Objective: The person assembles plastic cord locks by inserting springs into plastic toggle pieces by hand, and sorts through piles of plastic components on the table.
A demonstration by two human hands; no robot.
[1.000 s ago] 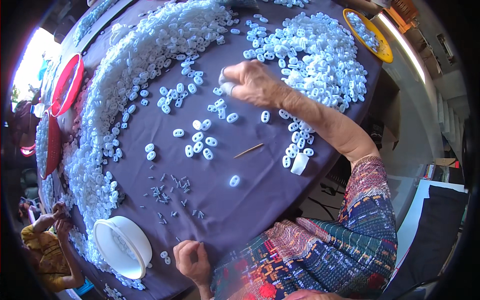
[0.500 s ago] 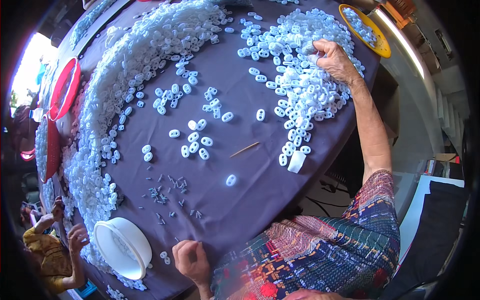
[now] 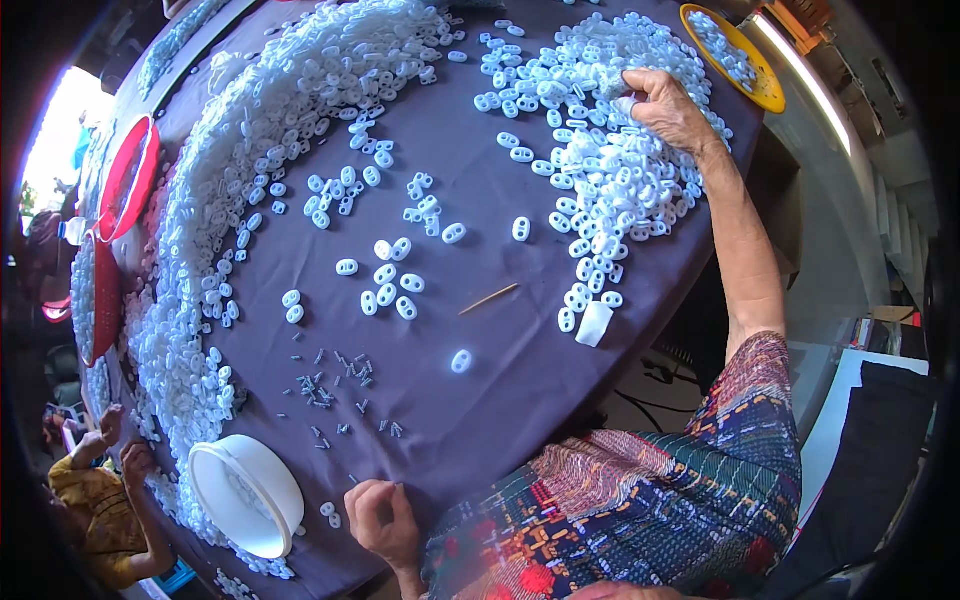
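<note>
At the far right of the table, my right hand (image 3: 668, 108) reaches into a heap of small white oval plastic pieces with two holes (image 3: 625, 190). Its thumb and index finger are pinched, with something whitish at the fingertips. My left hand (image 3: 386, 522) rests curled at the near table edge, its fingers closed; a tiny dark pin (image 3: 353, 479) shows by its fingertips. Whether it grips anything is unclear. Beyond it lie scattered small metal pins (image 3: 318, 390). Several loose white pieces (image 3: 386, 274) and a thin wooden stick (image 3: 489, 299) lie mid-table.
A long bank of white pieces (image 3: 190, 250) curves along the left and far side. A white tub (image 3: 285, 480) lies tipped at near left. Red baskets (image 3: 104, 300) stand farther left, a yellow plate (image 3: 765, 85) at far right. Another person's hand (image 3: 135, 462) is at lower left.
My right hand has shifted slightly farther away over the heap, still pinched. My left hand stays put. The other person's hands at lower left have moved.
</note>
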